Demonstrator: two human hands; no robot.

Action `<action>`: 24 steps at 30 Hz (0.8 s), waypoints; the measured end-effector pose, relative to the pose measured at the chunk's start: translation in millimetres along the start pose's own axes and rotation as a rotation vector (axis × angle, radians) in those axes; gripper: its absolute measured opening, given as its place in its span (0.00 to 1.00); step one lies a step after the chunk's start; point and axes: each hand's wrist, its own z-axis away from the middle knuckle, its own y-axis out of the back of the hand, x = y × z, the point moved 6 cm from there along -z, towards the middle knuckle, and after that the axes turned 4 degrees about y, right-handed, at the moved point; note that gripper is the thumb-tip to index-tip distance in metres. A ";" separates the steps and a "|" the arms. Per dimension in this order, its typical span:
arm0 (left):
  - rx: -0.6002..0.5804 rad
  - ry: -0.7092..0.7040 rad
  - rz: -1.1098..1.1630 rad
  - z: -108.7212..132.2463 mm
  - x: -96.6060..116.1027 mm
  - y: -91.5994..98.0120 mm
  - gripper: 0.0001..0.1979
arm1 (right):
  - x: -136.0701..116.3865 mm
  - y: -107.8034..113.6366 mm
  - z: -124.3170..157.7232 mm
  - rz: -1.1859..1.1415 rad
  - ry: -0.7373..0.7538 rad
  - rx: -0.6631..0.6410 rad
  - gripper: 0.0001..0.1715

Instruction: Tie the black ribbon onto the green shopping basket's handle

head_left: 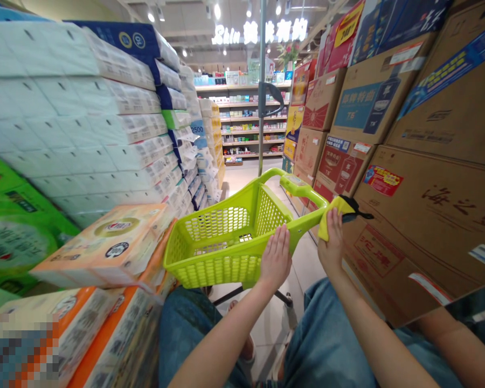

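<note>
A lime-green shopping cart [222,269] with a lattice-walled basket stands before me, turned sideways. My left hand [275,258] lies on the outer side of the basket just under the rim, fingers stretched out straight; its thumb is hidden. At the cart's handle end, my right hand [332,240] is closed on a yellow cloth [324,225], pressing it against the green frame. Something black pokes out past the cloth; I cannot tell whether it belongs to it. The curved handle [295,186] rises behind. Nothing but the floor showing through holes is visible in the basket.
White tissue packs [64,97] are stacked high on the left, with orange packs [109,237] lower and close to the cart. Cardboard cartons [428,215] wall the right side. A grey upright pole [262,134] stands beyond the cart, before stocked shelves [246,110].
</note>
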 end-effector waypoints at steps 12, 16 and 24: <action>0.022 -0.005 0.008 1.5 0.1 0.6 0.36 | -16.5 -9.4 18.9 -0.009 0.169 -0.189 0.55; 0.021 0.003 0.021 1.5 0.3 -0.2 0.37 | -18.6 -9.0 14.3 -0.005 0.130 -0.143 0.55; 0.046 -0.008 0.024 1.8 0.4 2.4 0.36 | -23.9 -16.0 33.0 0.030 0.316 -0.345 0.55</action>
